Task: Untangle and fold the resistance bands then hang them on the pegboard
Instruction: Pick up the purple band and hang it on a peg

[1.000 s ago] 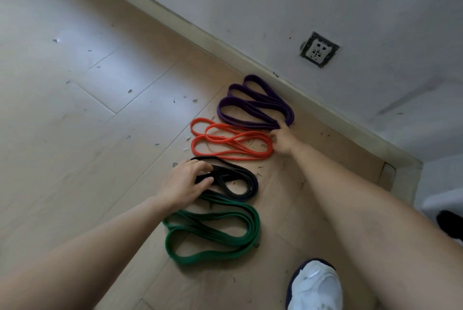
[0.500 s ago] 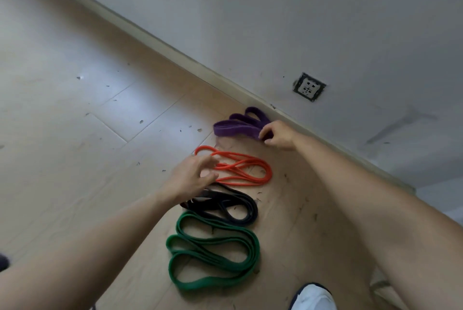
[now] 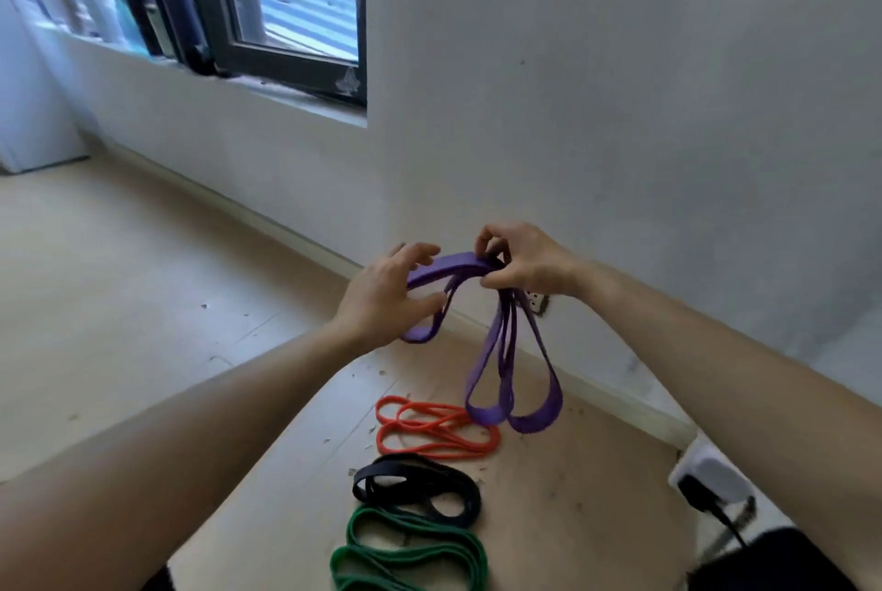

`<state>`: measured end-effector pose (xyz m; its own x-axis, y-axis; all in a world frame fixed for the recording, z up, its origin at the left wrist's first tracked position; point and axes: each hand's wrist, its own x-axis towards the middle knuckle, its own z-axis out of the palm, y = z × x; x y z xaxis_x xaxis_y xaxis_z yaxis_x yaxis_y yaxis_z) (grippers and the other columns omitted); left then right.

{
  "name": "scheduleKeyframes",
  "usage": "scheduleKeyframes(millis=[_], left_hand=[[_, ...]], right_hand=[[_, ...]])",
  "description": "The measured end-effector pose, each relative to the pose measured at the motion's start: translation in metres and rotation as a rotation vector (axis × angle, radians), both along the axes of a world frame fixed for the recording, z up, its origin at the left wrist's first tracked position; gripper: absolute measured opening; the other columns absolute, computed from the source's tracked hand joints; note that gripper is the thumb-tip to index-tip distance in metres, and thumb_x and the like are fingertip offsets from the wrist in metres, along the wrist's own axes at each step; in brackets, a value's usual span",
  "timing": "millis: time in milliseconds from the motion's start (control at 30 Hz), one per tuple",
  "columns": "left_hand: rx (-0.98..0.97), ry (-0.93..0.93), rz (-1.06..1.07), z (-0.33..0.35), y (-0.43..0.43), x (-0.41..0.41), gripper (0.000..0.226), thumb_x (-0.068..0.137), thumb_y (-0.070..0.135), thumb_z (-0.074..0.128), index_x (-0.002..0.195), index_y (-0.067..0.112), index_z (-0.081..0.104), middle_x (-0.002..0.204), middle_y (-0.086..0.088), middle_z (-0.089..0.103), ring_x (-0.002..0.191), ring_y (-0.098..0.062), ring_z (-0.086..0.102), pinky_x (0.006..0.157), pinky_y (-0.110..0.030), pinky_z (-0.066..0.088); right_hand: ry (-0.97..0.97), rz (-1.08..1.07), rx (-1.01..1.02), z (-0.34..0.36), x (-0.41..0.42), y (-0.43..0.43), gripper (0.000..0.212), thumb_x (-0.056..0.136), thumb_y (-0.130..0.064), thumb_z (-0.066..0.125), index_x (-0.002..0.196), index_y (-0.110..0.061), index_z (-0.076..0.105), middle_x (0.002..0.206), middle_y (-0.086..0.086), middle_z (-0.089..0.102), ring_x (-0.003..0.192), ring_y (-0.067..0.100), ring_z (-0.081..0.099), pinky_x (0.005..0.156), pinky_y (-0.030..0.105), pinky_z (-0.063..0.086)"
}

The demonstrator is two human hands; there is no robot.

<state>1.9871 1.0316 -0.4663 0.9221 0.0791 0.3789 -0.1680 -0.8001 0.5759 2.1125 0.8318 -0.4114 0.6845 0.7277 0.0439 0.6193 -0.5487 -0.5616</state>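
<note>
My right hand [image 3: 522, 263] pinches the purple resistance band [image 3: 487, 380] at its top, in the air in front of the wall. Long purple loops hang down from that pinch. My left hand [image 3: 386, 299] has fingers above and thumb below the band's left end, curled loosely round it, with a short loop hanging beneath. On the floor below lie the orange band [image 3: 436, 430], the black band [image 3: 417, 490] and the green band [image 3: 410, 557], each folded, in a row. No pegboard is in view.
A grey wall [image 3: 620, 113] stands straight ahead with a skirting board along the wooden floor [image 3: 119, 304]. A dark-framed window [image 3: 286, 17] is at the upper left. A white plug block with a black cable [image 3: 711, 480] lies at the right.
My right hand has lifted the purple band off the floor up to chest height. My left hand has left the black band and come up to the purple one. The view has tilted up.
</note>
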Motion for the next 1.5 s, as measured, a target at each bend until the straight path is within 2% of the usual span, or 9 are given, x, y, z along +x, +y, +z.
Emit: scheduleKeyframes(millis=[133, 300, 467, 633, 733, 900, 1033, 1300, 1500], left_hand=[[0.024, 0.065, -0.126, 0.046, -0.018, -0.016, 0.063, 0.086, 0.045, 0.075, 0.141, 0.030, 0.048, 0.131, 0.009, 0.056, 0.118, -0.009, 0.053, 0.096, -0.033, 0.049], [-0.049, 0.093, -0.314, 0.090, -0.033, -0.029, 0.033, 0.087, 0.033, 0.078, 0.116, 0.024, 0.065, 0.094, 0.007, 0.070, 0.086, -0.011, 0.068, 0.083, -0.036, 0.058], [-0.097, 0.037, -0.352, 0.132, -0.043, -0.033, 0.020, 0.085, 0.028, 0.081, 0.102, 0.027, 0.070, 0.089, 0.003, 0.073, 0.080, -0.014, 0.070, 0.077, -0.036, 0.060], [-0.285, -0.001, -0.384, 0.176, -0.055, -0.027, 0.022, 0.089, 0.024, 0.077, 0.109, 0.021, 0.070, 0.096, -0.001, 0.074, 0.088, -0.020, 0.074, 0.085, -0.039, 0.061], [-0.502, -0.022, -0.387, 0.205, -0.060, -0.022, 0.019, 0.091, 0.019, 0.075, 0.109, 0.018, 0.071, 0.095, 0.001, 0.073, 0.091, -0.024, 0.075, 0.089, -0.039, 0.061], [-0.656, -0.050, -0.421, 0.254, -0.075, -0.002, 0.020, 0.092, 0.017, 0.073, 0.111, 0.010, 0.072, 0.094, -0.003, 0.071, 0.088, -0.025, 0.073, 0.086, -0.033, 0.060], [-0.743, -0.082, -0.421, 0.294, -0.086, 0.023, 0.019, 0.093, 0.019, 0.072, 0.110, 0.011, 0.074, 0.093, -0.005, 0.070, 0.082, -0.022, 0.070, 0.085, -0.035, 0.060], [-0.790, -0.182, -0.412, 0.372, -0.112, 0.077, 0.024, 0.091, 0.023, 0.076, 0.112, 0.015, 0.070, 0.104, -0.014, 0.074, 0.078, -0.021, 0.070, 0.082, -0.039, 0.062], [-0.826, -0.245, -0.441, 0.416, -0.146, 0.116, 0.023, 0.091, 0.022, 0.076, 0.110, 0.011, 0.067, 0.108, -0.018, 0.072, 0.077, -0.021, 0.068, 0.080, -0.039, 0.061]], right_hand=[[0.048, 0.086, 0.102, 0.049, -0.054, -0.024, 0.027, 0.079, -0.004, 0.079, 0.095, -0.018, 0.064, 0.079, 0.000, 0.070, 0.059, 0.002, 0.058, 0.060, 0.018, 0.046], [-0.015, 0.101, 0.102, 0.089, -0.093, -0.042, 0.028, 0.080, -0.006, 0.079, 0.096, -0.017, 0.059, 0.082, 0.007, 0.070, 0.062, 0.007, 0.059, 0.060, 0.025, 0.050], [-0.081, 0.009, 0.127, 0.112, -0.107, -0.057, 0.036, 0.079, -0.017, 0.082, 0.099, -0.025, 0.054, 0.088, -0.004, 0.067, 0.062, -0.003, 0.057, 0.059, 0.019, 0.045], [0.084, -0.107, 0.310, 0.114, -0.106, -0.076, 0.047, 0.080, -0.019, 0.085, 0.117, -0.022, 0.056, 0.102, 0.002, 0.072, 0.090, 0.010, 0.071, 0.078, 0.029, 0.059], [0.136, -0.151, 0.419, 0.116, -0.106, -0.083, 0.039, 0.085, -0.019, 0.082, 0.118, -0.020, 0.063, 0.100, 0.001, 0.071, 0.089, 0.008, 0.069, 0.076, 0.025, 0.057], [0.225, -0.182, 0.705, 0.148, -0.099, -0.093, 0.027, 0.092, -0.010, 0.071, 0.119, -0.009, 0.065, 0.109, 0.010, 0.075, 0.105, 0.021, 0.072, 0.095, 0.039, 0.056], [0.274, -0.242, 0.920, 0.190, -0.085, -0.101, 0.026, 0.095, -0.004, 0.066, 0.121, -0.006, 0.061, 0.101, 0.015, 0.073, 0.100, 0.027, 0.073, 0.090, 0.041, 0.055], [-0.036, -0.339, 1.047, 0.290, -0.047, -0.135, 0.032, 0.092, -0.007, 0.072, 0.121, -0.017, 0.061, 0.095, 0.014, 0.076, 0.090, 0.029, 0.075, 0.073, 0.029, 0.060], [-0.238, -0.369, 0.978, 0.338, -0.022, -0.156, 0.041, 0.082, -0.015, 0.083, 0.119, -0.023, 0.065, 0.098, 0.008, 0.074, 0.092, 0.025, 0.073, 0.084, 0.035, 0.062]])
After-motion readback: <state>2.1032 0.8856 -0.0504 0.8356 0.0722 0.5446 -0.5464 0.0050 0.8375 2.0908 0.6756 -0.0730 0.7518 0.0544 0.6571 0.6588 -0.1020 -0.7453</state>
